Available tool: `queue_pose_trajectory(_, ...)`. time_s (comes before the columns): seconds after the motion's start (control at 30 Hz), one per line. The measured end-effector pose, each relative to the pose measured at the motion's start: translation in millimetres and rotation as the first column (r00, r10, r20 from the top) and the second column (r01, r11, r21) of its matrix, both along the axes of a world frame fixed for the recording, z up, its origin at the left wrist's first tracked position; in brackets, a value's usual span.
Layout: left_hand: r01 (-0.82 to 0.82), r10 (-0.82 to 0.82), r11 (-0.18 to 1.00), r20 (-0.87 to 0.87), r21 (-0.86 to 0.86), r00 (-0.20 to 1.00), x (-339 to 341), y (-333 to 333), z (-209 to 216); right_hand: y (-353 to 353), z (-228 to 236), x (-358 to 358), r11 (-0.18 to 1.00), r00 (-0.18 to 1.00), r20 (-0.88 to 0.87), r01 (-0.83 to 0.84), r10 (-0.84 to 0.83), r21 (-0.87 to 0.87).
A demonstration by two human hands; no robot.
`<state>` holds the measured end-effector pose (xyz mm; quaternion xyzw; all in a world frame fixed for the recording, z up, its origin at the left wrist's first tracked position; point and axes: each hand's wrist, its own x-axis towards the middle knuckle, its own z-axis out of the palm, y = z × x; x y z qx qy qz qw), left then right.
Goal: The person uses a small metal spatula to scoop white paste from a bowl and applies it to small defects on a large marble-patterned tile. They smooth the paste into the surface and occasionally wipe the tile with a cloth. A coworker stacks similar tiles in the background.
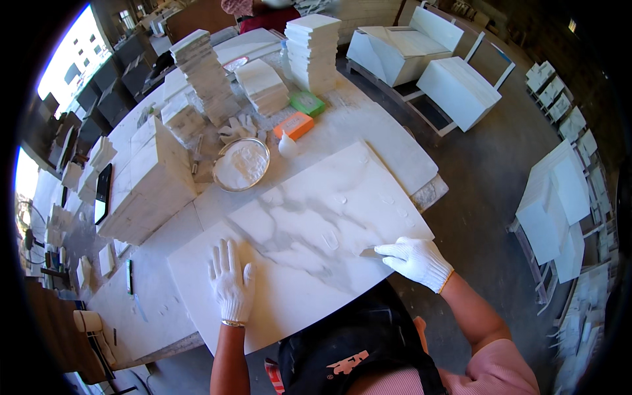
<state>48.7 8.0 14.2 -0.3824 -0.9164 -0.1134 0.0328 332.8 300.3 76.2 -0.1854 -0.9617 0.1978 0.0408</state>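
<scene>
A white marble slab [303,224] with grey veins lies across the worktable in front of me. My left hand [232,280], in a white knit glove, rests flat on its left part with the fingers stretched out. At the slab's right side my right hand [416,261], gloved too, pinches a thin scraper blade [370,252] against or just over the surface. Several glossy patches [329,239] dot the stone left of the blade. Beyond the slab stands a metal bowl [215,175] of white paste [242,164], beside a small white bottle [287,146].
An orange box [293,125], a green box [307,103] and spare gloves [238,128] sit behind the bowl. Tall tile stacks [204,76] rise at the back. A phone [103,194] leans on a block [151,178] at left. Crated slabs [459,92] stand on the floor at right.
</scene>
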Motion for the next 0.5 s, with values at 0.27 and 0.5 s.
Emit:
queue_pose_trajectory(0.27, -0.045, 0.045, 0.999, 0.024, 0.012, 0.999, -43.9, -3.9, -1.8, 10.1, 33.9, -58.0, 0.994, 0.94, -0.338, -0.068, 0.034, -0.091)
queue_pose_trajectory(0.5, -0.116, 0.115, 0.993, 0.03, 0.036, 0.993, -102.9, 13.1, -1.3, -3.3, 46.5, -195.2, 0.992, 0.897, -0.425, -0.128, 0.124, 0.02)
